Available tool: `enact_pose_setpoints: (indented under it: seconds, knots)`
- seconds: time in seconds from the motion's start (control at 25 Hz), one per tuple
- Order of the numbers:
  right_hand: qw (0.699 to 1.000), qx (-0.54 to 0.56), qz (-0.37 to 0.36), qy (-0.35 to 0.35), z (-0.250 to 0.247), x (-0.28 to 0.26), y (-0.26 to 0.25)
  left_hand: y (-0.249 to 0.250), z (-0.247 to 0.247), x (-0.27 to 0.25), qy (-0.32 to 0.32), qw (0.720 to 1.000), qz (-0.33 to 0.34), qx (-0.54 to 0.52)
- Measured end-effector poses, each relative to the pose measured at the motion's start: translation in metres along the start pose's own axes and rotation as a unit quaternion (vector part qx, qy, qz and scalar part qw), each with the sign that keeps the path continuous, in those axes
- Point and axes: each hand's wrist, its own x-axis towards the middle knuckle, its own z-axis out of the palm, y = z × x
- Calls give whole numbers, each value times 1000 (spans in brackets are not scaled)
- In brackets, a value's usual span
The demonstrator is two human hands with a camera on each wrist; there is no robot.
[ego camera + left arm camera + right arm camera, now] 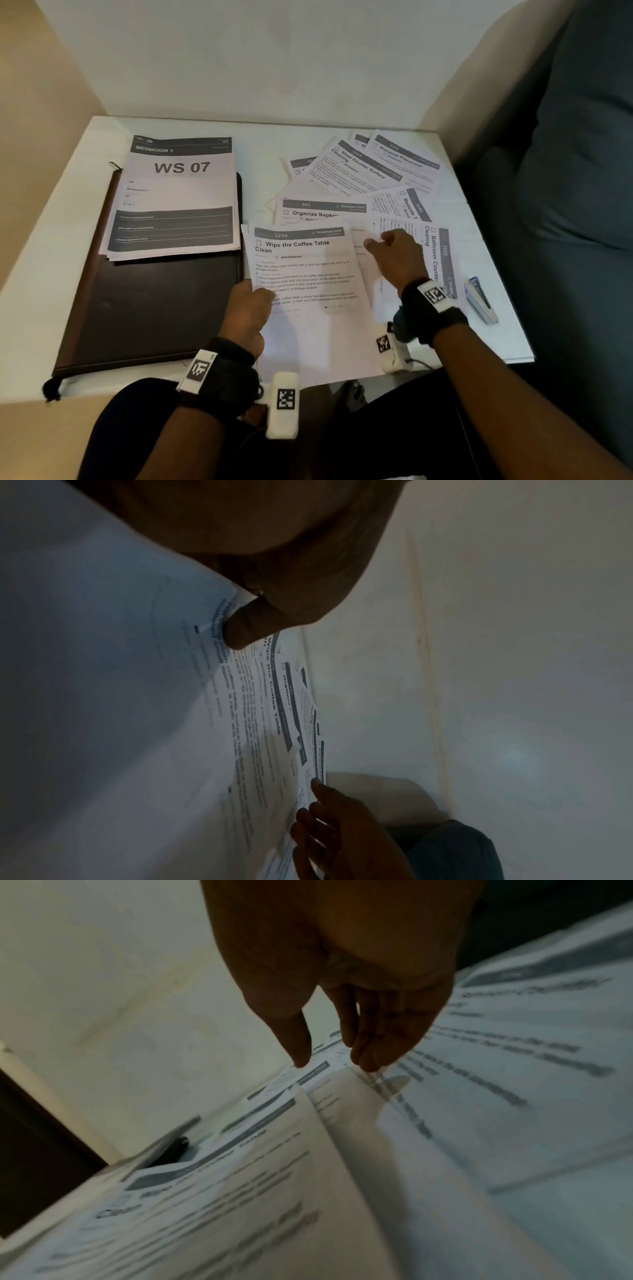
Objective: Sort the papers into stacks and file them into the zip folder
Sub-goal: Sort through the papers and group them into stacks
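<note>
Our left grip [248,305] pinches the near-left edge of the sheet headed "Wipe the Coffee Table Clean" [308,274]; the left wrist view shows the thumb [245,627] pressed on top of the page with the paper curling up beside it. Our right grip [394,257] is just to the right of that sheet, fingers straight and slightly spread, holding nothing, and poised low over the loose papers [370,171]; we cannot tell whether the fingertips [366,1061] touch the page below. Those loose papers fan out beyond and to the right of the right grip, overlapping at several angles, among them "Organize Napkins" [318,212] just beyond the held sheet. Left of the left grip lies the dark zip folder [137,308], closed and flat on the white bench [102,137], and on its far half rests a squared stack topped by the "WS 07" cover page [178,192]. A stapler [481,301] lies near the bench's right edge, to the right of the right wrist.
</note>
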Motion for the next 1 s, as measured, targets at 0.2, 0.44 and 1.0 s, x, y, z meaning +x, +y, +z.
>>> enact_pose_setpoints:
  seconds: [0.2,0.44,1.0]
  knots:
    - [985,-170,-15,-38,15,41,-24,3,2,-7,-3,1000,11,22]
    - [991,-123,5,-59,17,51,-20,2,1,-1,-3,999,6,32]
    - [970,56,-56,230,-97,39,-28,8,0,-6,-1,1000,-12,0]
